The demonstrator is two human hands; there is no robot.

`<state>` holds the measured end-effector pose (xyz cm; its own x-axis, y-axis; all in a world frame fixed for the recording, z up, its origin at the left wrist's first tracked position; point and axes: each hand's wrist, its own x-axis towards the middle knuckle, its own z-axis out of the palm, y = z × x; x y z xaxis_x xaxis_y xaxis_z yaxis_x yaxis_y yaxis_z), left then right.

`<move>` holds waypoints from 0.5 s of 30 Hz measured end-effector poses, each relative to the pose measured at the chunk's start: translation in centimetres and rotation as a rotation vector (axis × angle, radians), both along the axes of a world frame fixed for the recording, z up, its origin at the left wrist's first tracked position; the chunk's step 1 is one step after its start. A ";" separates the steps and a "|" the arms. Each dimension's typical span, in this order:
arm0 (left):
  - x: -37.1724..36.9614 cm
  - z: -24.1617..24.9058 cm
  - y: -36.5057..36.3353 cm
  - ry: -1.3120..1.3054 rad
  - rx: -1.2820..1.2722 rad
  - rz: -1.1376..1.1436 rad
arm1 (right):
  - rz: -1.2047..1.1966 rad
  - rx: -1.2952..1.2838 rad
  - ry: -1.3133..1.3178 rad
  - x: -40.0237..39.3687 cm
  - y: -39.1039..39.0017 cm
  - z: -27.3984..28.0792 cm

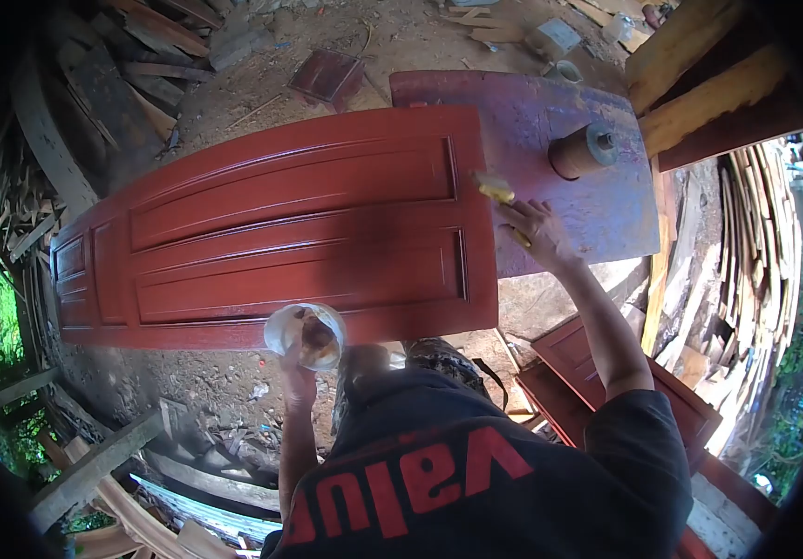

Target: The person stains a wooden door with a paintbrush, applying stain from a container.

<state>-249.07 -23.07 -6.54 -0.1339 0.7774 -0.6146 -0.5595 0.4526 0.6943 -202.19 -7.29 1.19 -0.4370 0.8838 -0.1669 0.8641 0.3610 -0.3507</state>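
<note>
My left hand [298, 377] grips a white plastic tub [280, 328] with brown residue inside, close to the near edge of a panelled door. In my right hand [537, 231] is a paintbrush [496, 192] with a yellowish handle, its bristles by the door's right end. Whether the bristles touch the door cannot be made out. The door [304, 224] lies flat, coated glossy reddish brown, with long recessed panels and a shadow across its right half.
Beyond the door's right end, a stained board [523, 112] bears a brown can [580, 154]. Another reddish panelled piece [574, 359] leans low on the right. Stacked planks [746, 242] line the right side. Scrap wood [108, 93] piles up at the left.
</note>
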 end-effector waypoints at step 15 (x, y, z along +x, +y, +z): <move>0.3 -1.6 -1.5 -0.046 -0.038 0.086 | 0.082 -0.601 0.253 -0.1 -1.5 1.2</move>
